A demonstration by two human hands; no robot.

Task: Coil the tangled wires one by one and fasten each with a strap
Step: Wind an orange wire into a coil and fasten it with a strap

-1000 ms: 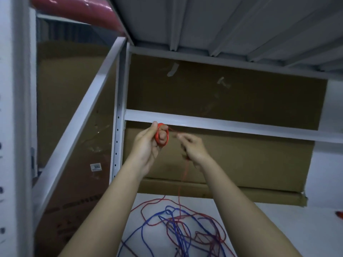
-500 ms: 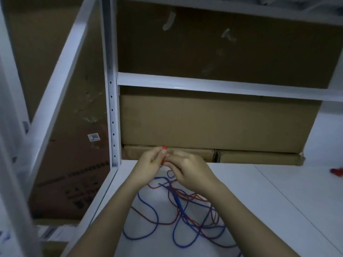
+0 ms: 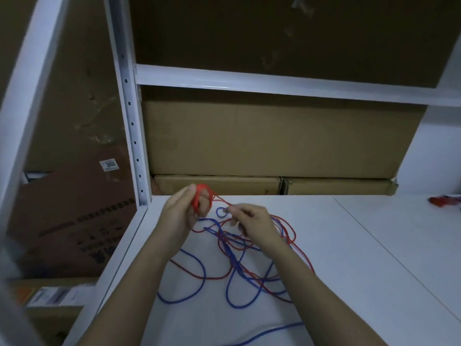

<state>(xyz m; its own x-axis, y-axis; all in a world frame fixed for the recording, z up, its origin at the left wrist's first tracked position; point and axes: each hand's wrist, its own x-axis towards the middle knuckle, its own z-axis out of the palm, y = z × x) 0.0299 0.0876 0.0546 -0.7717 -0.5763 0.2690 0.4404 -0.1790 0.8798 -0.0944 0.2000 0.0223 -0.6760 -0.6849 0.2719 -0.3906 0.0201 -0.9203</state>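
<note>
my left hand point(image 3: 185, 211) grips the small red wire coil point(image 3: 202, 199) above the tabletop point(image 3: 374, 258); my right hand point(image 3: 252, 224) pinches its loose strand. i should feed slowly, easing it free of the blue wire point(image 3: 189, 293)

The scene was dim and bluish, with soft light from above and in front catching a faint glare streak on the white crossbeam point(image 3: 249, 83) toward 12 o'clock, while the cardboard point(image 3: 274, 33) above it sank into near-black shadow. Wide-angle distortion bowed the white upright point(image 3: 22, 91) at 10 o'clock, and the corner at 8 o'clock smeared into blur. The forearms cast only weak, diffuse shadows on the white shelf surface point(image 3: 374, 245), and fine detail was soft throughout.
</note>
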